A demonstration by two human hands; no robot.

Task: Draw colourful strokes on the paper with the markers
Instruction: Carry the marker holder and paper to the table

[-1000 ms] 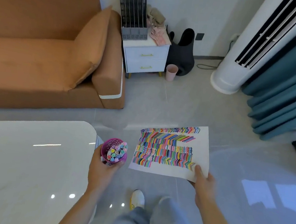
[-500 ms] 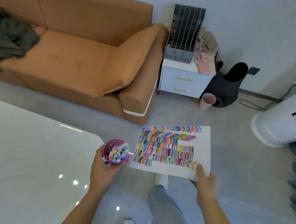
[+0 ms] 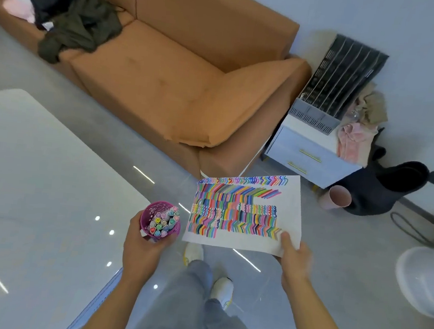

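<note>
The left hand (image 3: 144,247) is gripping the purple cup (image 3: 145,217), the markers (image 3: 164,221) showing only caps. The right hand (image 3: 295,262) is pinching the paper (image 3: 289,213) by its near corner over the floor (image 3: 347,256), fingers hiding underneath.

Marker cup (image 3: 160,222) left — paper (image 3: 245,212) right
</note>
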